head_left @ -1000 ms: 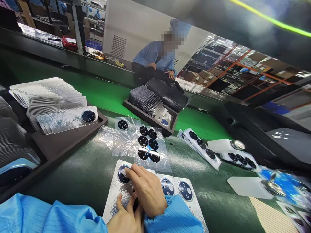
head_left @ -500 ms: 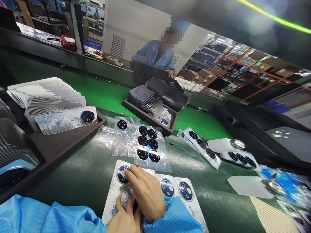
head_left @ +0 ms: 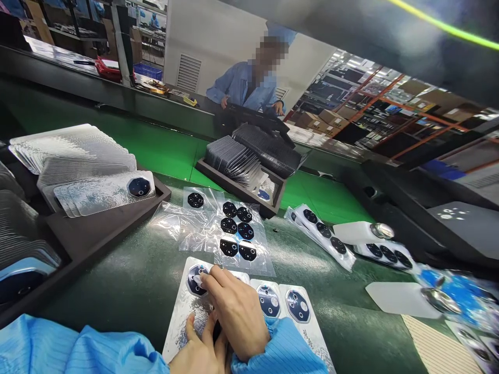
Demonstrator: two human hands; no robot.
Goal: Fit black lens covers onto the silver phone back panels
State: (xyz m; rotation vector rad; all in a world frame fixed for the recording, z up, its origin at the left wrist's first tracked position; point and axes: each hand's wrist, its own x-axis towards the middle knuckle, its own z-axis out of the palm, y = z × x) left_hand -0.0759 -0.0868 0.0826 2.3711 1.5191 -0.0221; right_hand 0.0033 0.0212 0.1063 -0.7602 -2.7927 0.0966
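My right hand (head_left: 236,309) is closed in a pinch on a small white wipe (head_left: 198,282). The wipe presses on the dark octagonal camera window (head_left: 193,285) of a silvery phone back panel (head_left: 177,324). Lower down, my left hand (head_left: 197,353) lies on that panel with thumb and forefinger apart; its other fingers are partly hidden under my right hand. Right of my hands lie more back panels (head_left: 314,337) with octagonal camera windows, partly covered by my right hand and sleeve. Beyond them is a clear film sheet (head_left: 265,262) bearing several black octagonal pieces (head_left: 245,230).
A dark tray (head_left: 113,234) of stacked panels (head_left: 93,169) stands left. A smaller tray (head_left: 237,195) sits ahead on the green belt. Metal-topped white bottles (head_left: 353,233) and film strips (head_left: 323,231) lie right. Across the belt, a person in blue (head_left: 249,85) handles a black case.
My right hand has shifted very slightly with the wipe over the camera window. My left hand stays put. The person opposite has lowered a hand to the black case.
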